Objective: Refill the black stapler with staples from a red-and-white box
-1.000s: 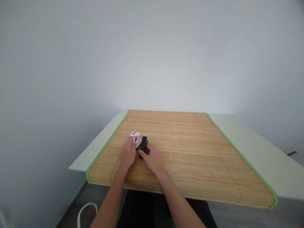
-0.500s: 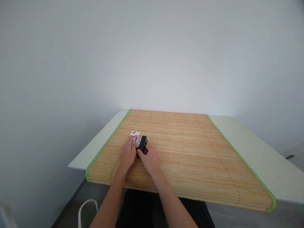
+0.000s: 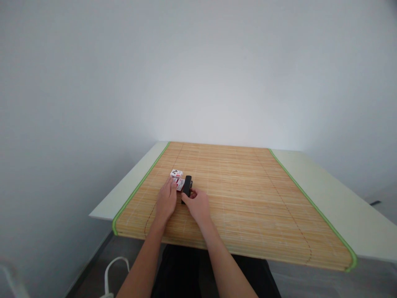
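Observation:
A narrow black stapler [image 3: 187, 185] lies on the bamboo mat, its far end pointing away from me. My right hand [image 3: 198, 205] pinches its near part between thumb and fingers. Just left of it are small red-and-white boxes [image 3: 180, 183], side by side, partly covered by my fingers. Another small white box [image 3: 176, 173] with a dark picture and red print sits right behind them. My left hand [image 3: 166, 200] lies with its fingers stretched out over the near edge of the boxes, touching them. Its fingertips partly hide what is under them.
The bamboo mat [image 3: 235, 198] with green edging covers the middle of a white table [image 3: 335, 194] and hangs over its front edge. A pale wall [image 3: 217, 82] stands behind. A white cable [image 3: 107, 273] hangs at the lower left, near the floor.
The stapler has shifted slightly right, away from the boxes, and turned a little straighter, my right hand moving with it. My left hand stays almost in place at the boxes.

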{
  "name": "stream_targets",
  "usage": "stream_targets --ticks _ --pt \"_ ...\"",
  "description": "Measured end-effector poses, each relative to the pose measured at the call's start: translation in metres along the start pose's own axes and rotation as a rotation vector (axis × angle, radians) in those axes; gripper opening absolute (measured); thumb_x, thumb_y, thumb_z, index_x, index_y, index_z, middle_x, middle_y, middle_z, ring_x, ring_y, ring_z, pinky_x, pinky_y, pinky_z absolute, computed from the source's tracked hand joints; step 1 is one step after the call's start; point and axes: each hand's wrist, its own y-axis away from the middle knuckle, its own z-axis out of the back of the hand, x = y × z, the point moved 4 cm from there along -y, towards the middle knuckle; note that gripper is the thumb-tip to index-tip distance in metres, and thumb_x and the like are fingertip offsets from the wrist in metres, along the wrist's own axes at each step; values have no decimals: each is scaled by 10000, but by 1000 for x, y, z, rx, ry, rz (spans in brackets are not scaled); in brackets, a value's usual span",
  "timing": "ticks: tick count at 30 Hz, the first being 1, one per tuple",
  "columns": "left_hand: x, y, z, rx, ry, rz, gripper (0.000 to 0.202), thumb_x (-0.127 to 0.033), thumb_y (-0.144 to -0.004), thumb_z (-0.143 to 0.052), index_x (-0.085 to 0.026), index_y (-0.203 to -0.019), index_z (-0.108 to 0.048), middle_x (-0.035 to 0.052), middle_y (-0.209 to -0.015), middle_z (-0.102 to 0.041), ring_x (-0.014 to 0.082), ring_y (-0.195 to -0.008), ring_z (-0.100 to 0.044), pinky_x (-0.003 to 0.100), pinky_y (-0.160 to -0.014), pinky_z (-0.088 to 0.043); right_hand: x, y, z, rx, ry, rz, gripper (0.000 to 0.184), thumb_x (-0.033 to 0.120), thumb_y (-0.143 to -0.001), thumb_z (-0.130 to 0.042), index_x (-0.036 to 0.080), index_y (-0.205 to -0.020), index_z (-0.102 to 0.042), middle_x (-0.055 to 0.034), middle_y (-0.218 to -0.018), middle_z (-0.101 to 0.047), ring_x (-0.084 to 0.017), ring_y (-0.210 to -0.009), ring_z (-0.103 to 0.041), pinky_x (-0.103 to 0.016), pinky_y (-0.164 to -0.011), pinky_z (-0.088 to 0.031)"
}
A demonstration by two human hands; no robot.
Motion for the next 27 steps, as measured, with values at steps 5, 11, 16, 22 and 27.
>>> stream_targets --ticks 5,11,16,22,27 --pt "-4 -4 4 1 1 27 493 -432 -1081 -287 -205 -1412 -572 95 -1530 -531 228 -1450 -452 447 -1240 -316 -1 -2 2 27 -42 -14 354 461 -840 -699 182 -1049 -762 3 -653 -668 -156 -570 -592 -248 -528 -408" --pt "-55 23 29 -109 -47 -86 461 -368 -1077 -281 -247 -1438 -540 52 -1548 -499 245 -1469 -408 478 -1273 -274 -12 13 63 -91 -52 67 466 527 -974 -534 191 -1260 -684 -43 -810 -715 -191 -700 -647 -300 -650 -501" --pt "-132 91 -11 256 -19 -322 423 -333 -1041 -364 -329 -1407 -575 70 -1389 -613 282 -1337 -539 481 -1163 -440 -39 32 130 -99 229 250 408 419 -985 -528 251 -1335 -655 -107 -1219 -705 -272 -1149 -633 -451 -1046 -482" --pt "-154 96 -67 352 -73 -422 431 -310 -996 -473 -258 -1417 -550 108 -1464 -554 302 -1412 -464 539 -1208 -373 -71 42 170 18 568 333 505 398 -999 -501 311 -1496 -514 -67 -1515 -540 -282 -1434 -440 -515 -1208 -337" --pt "-147 84 -73 348 -102 -428 434 -329 -1009 -467 -270 -1433 -541 94 -1507 -532 284 -1454 -422 536 -1242 -302 -69 46 171 12 686 307 484 407 -1012 -481 345 -1490 -518 -39 -1568 -489 -282 -1477 -387 -514 -1210 -311"
